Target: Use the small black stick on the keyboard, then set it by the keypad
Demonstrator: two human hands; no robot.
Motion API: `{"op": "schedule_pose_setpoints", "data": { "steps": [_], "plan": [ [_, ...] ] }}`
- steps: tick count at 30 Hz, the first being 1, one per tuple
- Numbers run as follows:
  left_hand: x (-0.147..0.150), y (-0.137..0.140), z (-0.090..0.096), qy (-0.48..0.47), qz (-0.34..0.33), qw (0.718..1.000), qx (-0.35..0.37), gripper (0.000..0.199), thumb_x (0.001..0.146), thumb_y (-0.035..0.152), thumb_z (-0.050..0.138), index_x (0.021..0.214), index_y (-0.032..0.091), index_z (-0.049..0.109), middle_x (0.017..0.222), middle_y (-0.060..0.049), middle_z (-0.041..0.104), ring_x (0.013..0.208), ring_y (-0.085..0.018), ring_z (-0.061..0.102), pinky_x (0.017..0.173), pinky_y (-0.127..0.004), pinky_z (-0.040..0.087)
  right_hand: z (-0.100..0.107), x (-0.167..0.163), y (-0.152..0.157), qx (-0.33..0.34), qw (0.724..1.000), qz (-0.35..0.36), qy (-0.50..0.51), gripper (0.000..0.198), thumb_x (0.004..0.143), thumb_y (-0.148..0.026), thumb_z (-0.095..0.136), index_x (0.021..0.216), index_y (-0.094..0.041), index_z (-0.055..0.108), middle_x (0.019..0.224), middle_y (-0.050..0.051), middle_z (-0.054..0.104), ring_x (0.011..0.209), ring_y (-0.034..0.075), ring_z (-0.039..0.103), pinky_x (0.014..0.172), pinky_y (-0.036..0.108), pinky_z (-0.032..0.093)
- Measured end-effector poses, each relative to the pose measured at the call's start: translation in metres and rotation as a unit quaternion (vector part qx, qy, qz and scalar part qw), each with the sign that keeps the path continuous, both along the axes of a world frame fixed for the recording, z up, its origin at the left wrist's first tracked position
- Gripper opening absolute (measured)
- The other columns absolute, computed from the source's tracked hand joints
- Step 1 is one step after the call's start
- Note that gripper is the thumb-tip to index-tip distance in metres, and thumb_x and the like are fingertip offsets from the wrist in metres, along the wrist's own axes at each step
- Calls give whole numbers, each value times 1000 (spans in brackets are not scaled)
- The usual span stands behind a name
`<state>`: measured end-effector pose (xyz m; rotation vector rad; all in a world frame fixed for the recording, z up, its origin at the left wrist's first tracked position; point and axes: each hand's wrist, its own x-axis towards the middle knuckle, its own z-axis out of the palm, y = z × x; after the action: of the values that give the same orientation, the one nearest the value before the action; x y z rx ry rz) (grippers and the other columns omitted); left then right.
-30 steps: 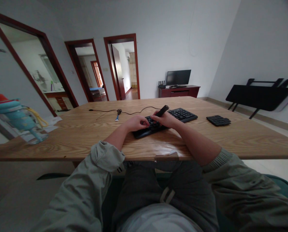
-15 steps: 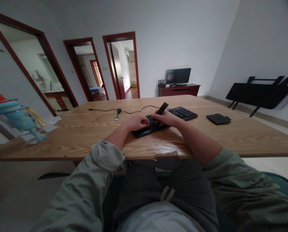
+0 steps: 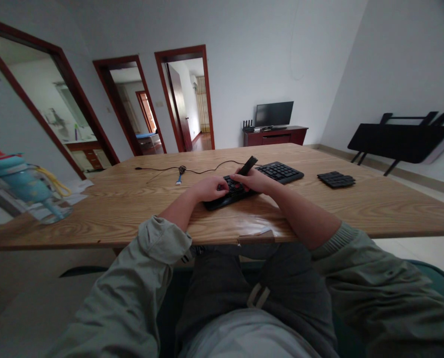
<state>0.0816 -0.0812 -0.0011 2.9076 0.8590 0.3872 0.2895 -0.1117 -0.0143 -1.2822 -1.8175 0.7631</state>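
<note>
A black keyboard (image 3: 283, 172) lies at a slant on the wooden table, its middle and left part partly covered by my hands. My right hand (image 3: 257, 181) is closed round a black stick-like tool (image 3: 248, 164), whose broad end points up and away; its lower end is hidden behind my fingers at the keys. On the keyboard's left part rests my left hand (image 3: 209, 189), with its fingers curled together. Whether they pinch anything is too small to make out. A thin black cable (image 3: 222, 167) runs behind the keyboard to the left, with a small knotted bundle in it.
Right of the keyboard lies a flat black ridged pad-like thing (image 3: 335, 179). A blue bottle with a red top (image 3: 24, 181) stands at the table's (image 3: 132, 219) left end beside papers (image 3: 80, 188). A blue-and-white connector (image 3: 179, 180) lies near the cable knot.
The view has shifted slightly. Both hands stay at the same places on the keyboard, and the tool in my right hand leans a little further over.
</note>
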Motion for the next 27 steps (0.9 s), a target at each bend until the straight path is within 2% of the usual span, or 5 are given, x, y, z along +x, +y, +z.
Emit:
{"op": "schedule_pose_setpoints", "data": {
  "steps": [5,11,17,23,27],
  "plan": [
    [0,1,0,19,-2,1000,-6,22,86,28,53,94,19,71,92,-2,71,81,-14,61,73,-22,45,-1,1,2,-2,1000,-3,-5,34,83,-51,60,86,-17,57,70,1,56,50,9,45,44,23,36],
    [-1,9,-5,18,-38,999,-4,23,88,28,52,95,18,71,96,-4,71,86,-15,61,79,-24,45,-6,7,9,5,1000,16,-5,37,81,-54,62,87,-18,57,65,-1,53,50,9,43,44,23,35],
    [-1,13,-5,20,-49,999,0,22,88,28,52,95,20,72,98,-3,71,88,-16,62,81,-24,45,-5,9,9,-5,999,31,-5,36,81,-53,62,85,-17,59,72,3,59,55,10,48,48,24,39],
    [-2,10,-4,34,-47,998,2,22,86,29,55,95,21,74,94,-2,71,84,-16,63,78,-24,45,8,3,-6,78,990,68,-94,24,81,-42,63,83,-18,61,75,3,61,70,15,54,64,28,43],
    [-2,8,-5,32,-49,998,-1,24,88,31,54,98,23,74,96,-1,72,86,-15,63,78,-23,44,11,2,-12,90,987,75,-113,20,81,-38,64,84,-18,61,74,3,61,69,16,54,64,28,43]
  ]
}}
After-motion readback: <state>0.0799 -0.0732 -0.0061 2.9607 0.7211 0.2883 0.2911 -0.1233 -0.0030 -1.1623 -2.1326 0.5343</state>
